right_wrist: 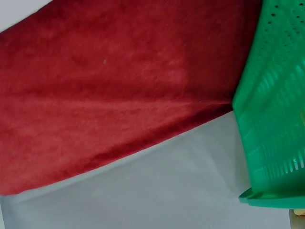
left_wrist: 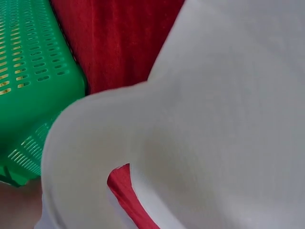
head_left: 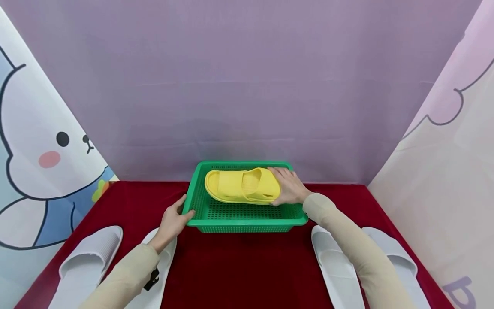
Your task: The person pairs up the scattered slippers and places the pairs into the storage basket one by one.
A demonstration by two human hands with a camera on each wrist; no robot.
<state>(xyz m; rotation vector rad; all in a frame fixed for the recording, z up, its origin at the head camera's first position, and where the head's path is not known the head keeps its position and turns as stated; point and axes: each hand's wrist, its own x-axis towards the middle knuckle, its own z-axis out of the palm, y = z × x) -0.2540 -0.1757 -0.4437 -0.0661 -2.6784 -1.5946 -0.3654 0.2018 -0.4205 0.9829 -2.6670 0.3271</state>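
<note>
Four white slippers (head_left: 90, 255) lie nearest you on the red counter (head_left: 243, 266), two per side, none binned yet. Your left hand (head_left: 173, 223) grips the green basket (head_left: 247, 223) rim; farther in, your right hand (head_left: 290, 187) clasps the one yellow slipper (head_left: 241, 185) inside that basket

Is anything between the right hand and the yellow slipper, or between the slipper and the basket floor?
Nothing visible. The right hand already grips the toe end of the yellow slipper, which sits inside the green basket with nothing else in it. The left hand holds the basket's left rim, clear of the slipper.
</note>
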